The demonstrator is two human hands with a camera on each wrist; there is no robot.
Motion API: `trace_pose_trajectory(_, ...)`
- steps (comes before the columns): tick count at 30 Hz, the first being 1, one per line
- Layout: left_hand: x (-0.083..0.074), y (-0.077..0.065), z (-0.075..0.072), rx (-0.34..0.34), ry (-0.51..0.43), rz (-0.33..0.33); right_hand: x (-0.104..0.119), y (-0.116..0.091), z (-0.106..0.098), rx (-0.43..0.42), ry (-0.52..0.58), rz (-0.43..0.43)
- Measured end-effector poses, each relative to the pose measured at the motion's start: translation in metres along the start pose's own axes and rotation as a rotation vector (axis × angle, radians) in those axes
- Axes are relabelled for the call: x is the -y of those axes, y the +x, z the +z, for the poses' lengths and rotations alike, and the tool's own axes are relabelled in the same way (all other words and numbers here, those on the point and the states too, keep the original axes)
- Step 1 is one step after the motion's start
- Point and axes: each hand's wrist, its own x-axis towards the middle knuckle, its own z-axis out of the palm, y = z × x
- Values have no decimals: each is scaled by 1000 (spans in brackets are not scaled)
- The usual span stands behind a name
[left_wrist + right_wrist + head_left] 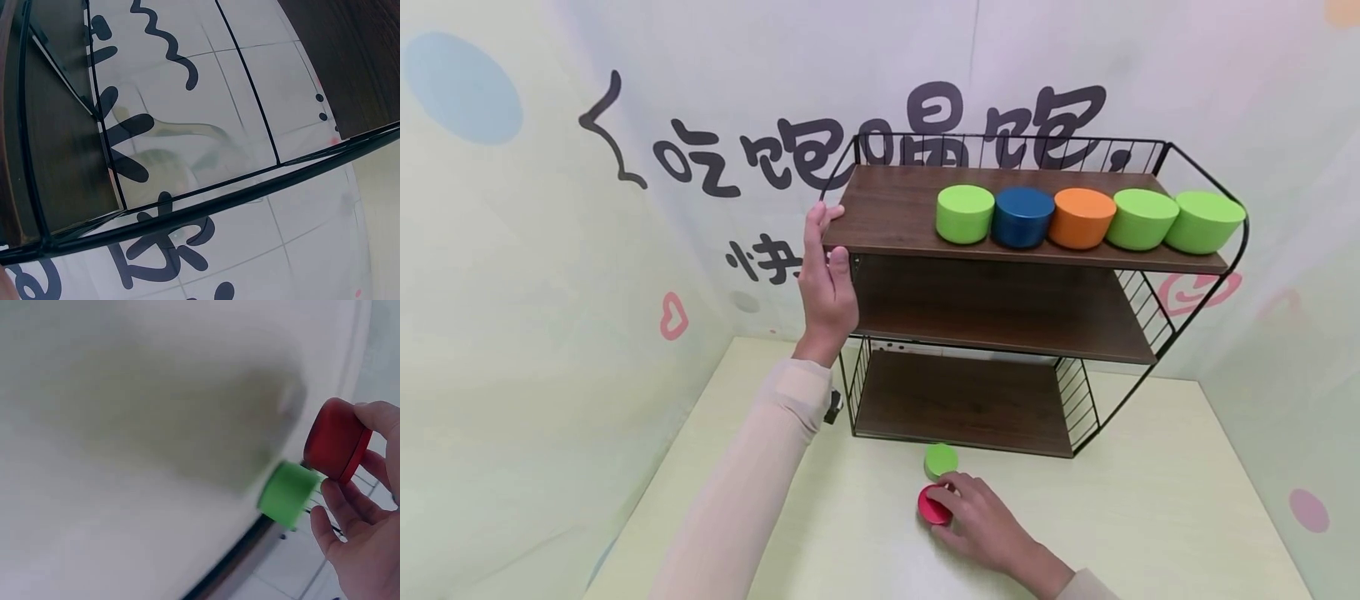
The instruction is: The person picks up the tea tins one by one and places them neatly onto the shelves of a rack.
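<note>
At the upper left corner of a three-tier shelf rack [1000,301], my left hand [827,279] grips the top board's edge, thumb at the front and fingers over the side. In the left wrist view, the rack's black wire side [187,195] fills much of the picture. Down on the table, my right hand [981,521] holds a red round tin [934,505] between thumb and fingers. The right wrist view shows the red tin's smooth side and a seam near one end. A green round tin [941,461] stands just beyond it, close to the rack's bottom board.
Along the top board's right part stand several round tins in a row: a green tin [965,215], a blue tin [1023,218], an orange tin [1082,219] and more green ones. The pale table [1172,500] meets printed cloth walls [550,250] behind and beside the rack.
</note>
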Motion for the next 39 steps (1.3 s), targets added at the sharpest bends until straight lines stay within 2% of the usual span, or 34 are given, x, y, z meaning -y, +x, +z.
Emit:
trace_pose_trajectory(6, 0, 0, -1, -5, 5, 8, 2, 15, -24, 41, 14, -59)
trace_pose_trajectory(15, -2, 1, -1, 4, -7, 6, 4, 31, -52, 91, 29, -88)
trace_pose_trajectory(20, -3, 0, -2, 6, -4, 5, 5, 43, -62, 79, -9, -138)
trace_pose_trajectory(25, -2, 0, -2, 3, -2, 12, 8, 63, -75, 67, -35, -174)
trace_pose_trajectory(35, -2, 1, -1, 12, 1, 20, 12, 94, -108, 79, -46, -176)
trace_pose_trajectory(39, -2, 2, -1, 10, 6, 23, 11, 104, -119, 54, -62, -216)
